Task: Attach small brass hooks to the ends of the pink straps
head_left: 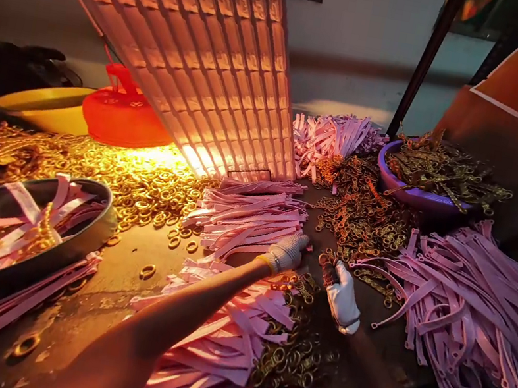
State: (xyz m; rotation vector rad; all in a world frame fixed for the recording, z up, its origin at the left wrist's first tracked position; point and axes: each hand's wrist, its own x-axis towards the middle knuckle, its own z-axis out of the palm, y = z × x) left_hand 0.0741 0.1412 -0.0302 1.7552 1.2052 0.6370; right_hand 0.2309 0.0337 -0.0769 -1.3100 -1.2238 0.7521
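Observation:
My left hand [286, 253], in a pale knitted glove, is closed with its fingers curled over the end of a bundle of pink straps [250, 216]. What it grips, if anything, is hidden. Just to the right, my right hand [342, 297] wears a white glove with dark finger ends. Its fingers are bent together near the tips of the straps; a thing between them is too small to make out. Gold-coloured metal clasps [305, 289] and rings [282, 362] lie below and between my hands. More pink straps [218, 340] spread under my left forearm.
A large heap of pink straps [466, 297] lies at right, beside a pile of clasps [367, 206]. Behind stands a purple basin [387, 166] of metal clasps. At left are gold rings [143, 194], a bowl [106, 221] with straps, a red lamp [123, 113] and a leaning ribbed panel [205, 44].

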